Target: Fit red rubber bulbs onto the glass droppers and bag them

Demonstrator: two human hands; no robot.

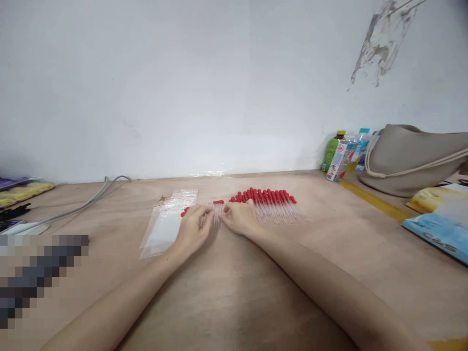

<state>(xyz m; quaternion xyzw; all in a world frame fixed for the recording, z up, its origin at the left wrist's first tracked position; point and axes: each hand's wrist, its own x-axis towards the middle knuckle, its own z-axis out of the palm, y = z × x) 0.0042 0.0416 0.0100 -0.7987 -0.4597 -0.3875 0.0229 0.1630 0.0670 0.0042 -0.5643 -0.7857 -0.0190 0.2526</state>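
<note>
At the left, clear plastic bags point(155, 239) lie flat on the counter point(219, 282), just beside the left hand point(193, 226), with a few red heads showing near its knuckles. That hand's fingers curl toward the thumb in a narrow grip; whether it has hold of anything, I cannot tell. Between the two hands lies a small group of slim pale sticks point(216, 218), long axes running roughly away from the person, one red head point(218, 202) lying crosswise at their far end. Both grips are about equally near this group. The right hand point(239, 218) has its fingertips bunched close at the group's right side, its hold likewise unclear. Right beyond it, a row of red-headed sticks point(272, 197) fans out, heads at the far end, near ends slanting rightward.
</note>
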